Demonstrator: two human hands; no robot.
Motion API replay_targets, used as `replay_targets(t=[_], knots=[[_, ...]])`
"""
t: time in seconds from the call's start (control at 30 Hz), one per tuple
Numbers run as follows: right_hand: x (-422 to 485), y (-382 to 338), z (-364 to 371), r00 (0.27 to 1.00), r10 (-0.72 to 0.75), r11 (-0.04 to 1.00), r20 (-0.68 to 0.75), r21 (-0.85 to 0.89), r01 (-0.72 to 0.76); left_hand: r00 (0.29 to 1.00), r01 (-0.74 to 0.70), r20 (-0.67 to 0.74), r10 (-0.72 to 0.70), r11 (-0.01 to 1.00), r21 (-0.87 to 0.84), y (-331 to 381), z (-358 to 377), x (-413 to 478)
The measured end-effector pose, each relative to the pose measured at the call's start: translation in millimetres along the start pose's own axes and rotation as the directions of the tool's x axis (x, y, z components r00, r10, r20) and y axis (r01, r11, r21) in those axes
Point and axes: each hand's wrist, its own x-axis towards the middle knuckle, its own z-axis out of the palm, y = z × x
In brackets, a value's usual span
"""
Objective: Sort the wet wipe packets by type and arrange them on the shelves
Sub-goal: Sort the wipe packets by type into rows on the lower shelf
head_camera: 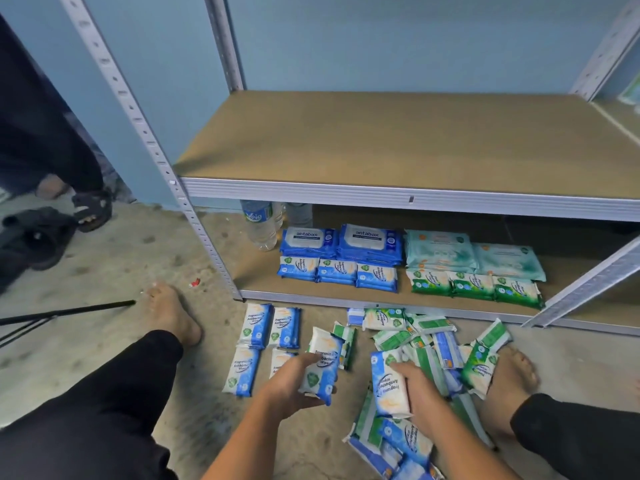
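Observation:
My left hand (294, 381) grips a blue-and-white wipe packet (323, 367) just above the floor. My right hand (417, 388) holds another blue-and-white packet (388, 384) over a mixed heap of green and blue packets (436, 344). Left of my hands, several blue packets (263, 327) lie sorted in rows on the floor. On the bottom shelf (263, 275) stand large blue antabax packs (369, 239), small blue packets (337, 271), pale teal packs (471, 252) and small green packets (474, 285).
The middle shelf board (381, 140) is bare. A water bottle (261, 223) stands at the bottom shelf's left end. My bare feet (169, 313) flank the heap. Another person's sandalled foot (91, 209) is at far left, and a black rod (69, 311) lies on the floor.

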Motion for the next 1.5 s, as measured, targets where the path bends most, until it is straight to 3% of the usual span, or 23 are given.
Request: replay_targets(t=[0.13, 0.27, 0.33, 0.4, 0.47, 0.53, 0.6, 0.73, 0.9, 1.0, 1.17, 1.27, 1.5], knots=[[-4, -2, 10, 0.996, -0.090, 0.982, 0.003, -0.164, 0.089, 0.997, -0.018, -0.068, 0.019, 1.000, 0.013, -5, -8, 8], [-18, -4, 22, 0.987, -0.153, 0.954, 0.055, -0.251, 0.162, 0.988, -0.081, -0.116, 0.101, 0.983, 0.167, -2, -25, 10], [-19, -3, 30, 0.983, -0.149, 0.939, 0.103, -0.299, 0.173, 0.981, -0.109, -0.135, 0.141, 0.969, 0.223, 2, -38, 9], [-16, -2, 40, 0.978, -0.056, 0.923, 0.201, -0.363, 0.127, 0.971, -0.140, -0.141, 0.191, 0.940, 0.312, 9, -56, 15], [-11, -1, 54, 0.964, 0.005, 0.809, 0.266, -0.568, 0.152, 0.966, -0.153, -0.121, 0.229, 0.881, 0.448, 17, -74, 23], [-8, -5, 71, 0.947, -0.009, 0.604, 0.321, -0.753, 0.261, 0.965, -0.146, -0.111, 0.239, 0.836, 0.528, 27, -88, 24], [1, -7, 85, 0.939, -0.036, 0.562, 0.342, -0.770, 0.302, 0.964, -0.143, -0.113, 0.242, 0.825, 0.546, 35, -102, 28], [26, -8, 109, 0.936, -0.151, 0.742, 0.316, -0.590, 0.319, 0.957, -0.114, -0.164, 0.239, 0.830, 0.546, 39, -135, 48], [45, -2, 143, 0.942, -0.333, 0.892, 0.027, -0.316, 0.324, 0.952, -0.092, -0.198, 0.233, 0.836, 0.541, 34, -161, 65], [54, 5, 165, 0.939, -0.337, 0.919, -0.071, -0.242, 0.311, 0.943, -0.085, -0.230, 0.242, 0.841, 0.535, 31, -174, 72], [63, 18, 199, 0.990, -0.138, 0.964, -0.001, -0.232, 0.134, 0.922, -0.056, -0.302, 0.241, 0.857, 0.512, 26, -193, 88], [74, 27, 215, 0.986, -0.165, 0.936, 0.026, -0.312, 0.165, 0.906, -0.054, -0.342, 0.252, 0.867, 0.495, 23, -200, 97], [100, 38, 237, 0.983, -0.182, 0.936, -0.018, -0.308, 0.168, 0.901, -0.052, -0.346, 0.261, 0.857, 0.513, 18, -216, 119]])
